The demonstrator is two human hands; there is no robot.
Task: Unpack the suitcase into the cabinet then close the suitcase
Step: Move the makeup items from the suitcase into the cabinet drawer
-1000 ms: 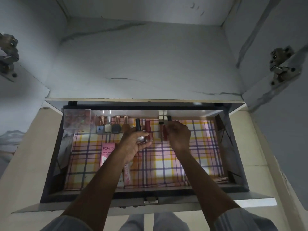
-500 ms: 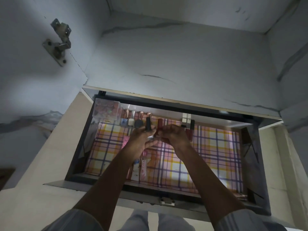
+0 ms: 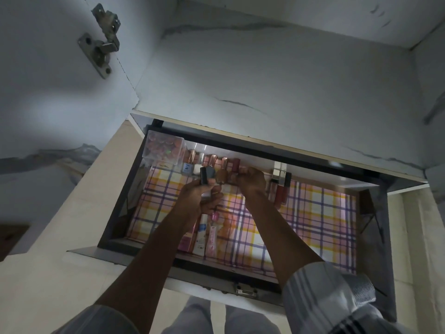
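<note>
Along the back wall of the open drawer (image 3: 372, 220), from the left, a clear box (image 3: 165, 150) sits in the corner, then a row of small bottles (image 3: 212, 162) stands upright on the plaid liner (image 3: 313, 220). The left hand (image 3: 201, 196) curls round a dark-capped bottle (image 3: 204, 178) and what looks like a small jar beneath it. Just to its right, the right hand (image 3: 250, 180) pinches a reddish tube (image 3: 235, 168) at the row, seemingly setting it in place. Further right stand more lip-gloss tubes (image 3: 280, 191). These items look light, rigid and smooth, some probably glass, so they tip easily; best held by the body near the cap. Flat tubes (image 3: 204, 237) lie partly under the left forearm. The suitcase is out of view, labels are too dim to read, and the right fingertips are hidden behind the knuckles.
</note>
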